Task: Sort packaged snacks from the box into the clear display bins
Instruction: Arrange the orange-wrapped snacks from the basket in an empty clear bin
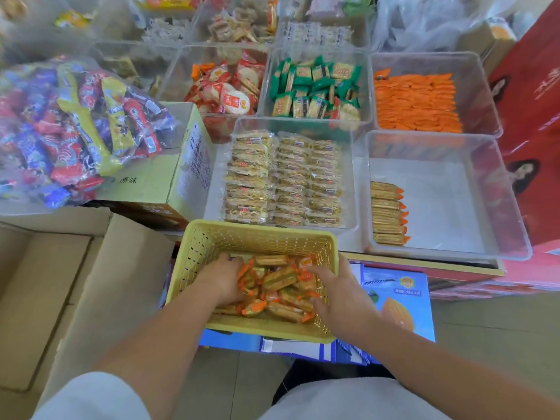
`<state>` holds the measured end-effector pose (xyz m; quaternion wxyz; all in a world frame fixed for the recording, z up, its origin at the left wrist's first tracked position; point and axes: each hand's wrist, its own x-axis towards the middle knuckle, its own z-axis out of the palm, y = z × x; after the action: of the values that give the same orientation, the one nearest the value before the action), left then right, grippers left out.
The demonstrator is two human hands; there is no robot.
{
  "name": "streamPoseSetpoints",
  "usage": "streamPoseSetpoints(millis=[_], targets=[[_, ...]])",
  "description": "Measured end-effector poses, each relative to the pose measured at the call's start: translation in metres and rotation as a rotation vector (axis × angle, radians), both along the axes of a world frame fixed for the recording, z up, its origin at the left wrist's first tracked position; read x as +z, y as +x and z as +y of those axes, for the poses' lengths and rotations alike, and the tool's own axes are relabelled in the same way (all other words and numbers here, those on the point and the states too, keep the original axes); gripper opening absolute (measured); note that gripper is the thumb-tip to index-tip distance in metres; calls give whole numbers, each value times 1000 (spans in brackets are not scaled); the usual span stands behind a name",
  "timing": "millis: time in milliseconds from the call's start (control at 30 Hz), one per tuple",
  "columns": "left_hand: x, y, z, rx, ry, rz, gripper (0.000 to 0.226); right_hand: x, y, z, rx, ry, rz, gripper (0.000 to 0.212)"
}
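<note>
Two hands work in one yellow perforated plastic basket (260,230) of orange-ended cracker packets (278,279). The left hand (225,277) has its grip closed round several packets. The right hand (336,289) has fingers buried in the pile, so its grip cannot be told. One clear plastic bin (439,207) at near right holds a single row of the same packets along its left wall.

Left hand (225,278): fingers sunk among orange packets (278,280); grip unclear.
Right hand (336,289): fingers' ends hidden likewise.
Back bins (239,22), 12 o'clock: blurred.
Sweet bag (69,125), 9 o'clock: cut by edge.
Red carton (533,116), 3 o'clock: cropped.
Box print (197,159): too small.
</note>
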<state>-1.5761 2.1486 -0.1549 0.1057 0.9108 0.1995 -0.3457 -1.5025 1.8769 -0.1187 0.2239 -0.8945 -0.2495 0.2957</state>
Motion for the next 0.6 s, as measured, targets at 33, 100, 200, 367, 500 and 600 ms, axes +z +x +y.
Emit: streamPoseSetpoints(millis=[33,100,200,367,500,600], targets=[[-1,1,1,-11,-9,9,98,-1,0,0,-6,4,1,65],[-4,3,4,-50,-18,22,100,-2,0,-2,-12,11,-2,64],[-5,9,6,-113,-28,48,98,-2,-1,-4,-7,22,-6,65],[4,13,1,-105,-79,45,94,0,0,-7,3,20,-9,64],[25,9,0,-52,-127,-58,77,3,1,-6,17,31,2,64],[45,-4,0,35,-189,-201,53,10,1,-6,38,35,15,68]])
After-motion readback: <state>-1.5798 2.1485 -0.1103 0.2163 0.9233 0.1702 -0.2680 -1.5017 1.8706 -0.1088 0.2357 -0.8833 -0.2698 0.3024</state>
